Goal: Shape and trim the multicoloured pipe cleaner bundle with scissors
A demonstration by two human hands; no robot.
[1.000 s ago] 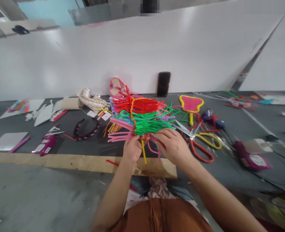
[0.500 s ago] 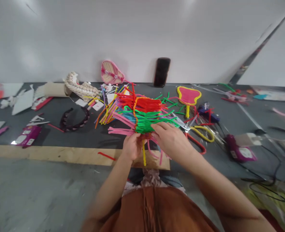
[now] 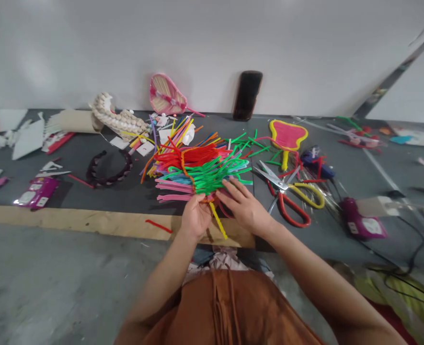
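Observation:
A fan-like piece made of fuzzy pipe cleaners (image 3: pixel 206 170) lies between my hands at the front of the table. Red rows fill its far part, green ones the middle, and pink and blue ends stick out at the sides. An orange twisted border runs along its left side, and a yellow stem (image 3: pixel 218 221) points toward me. My left hand (image 3: pixel 196 215) pinches the near edge, left of the stem. With fingers laid over the green rows and thumb at the near edge, my right hand (image 3: pixel 246 205) grips the right side.
Open scissors (image 3: pixel 281 184) with red and yellow handles lie to the right. Behind them is a pink, yellow-edged fan (image 3: pixel 288 136). A phone (image 3: pixel 247 96) and a pink leaf-shaped fan (image 3: pixel 167 94) lean on the wall. A dark braided headband (image 3: pixel 109 179) lies left.
The pipe-cleaner piece has moved slightly left and tilts flatter. My right hand has shifted down and left with its fingers straighter, and the scissors now show fully.

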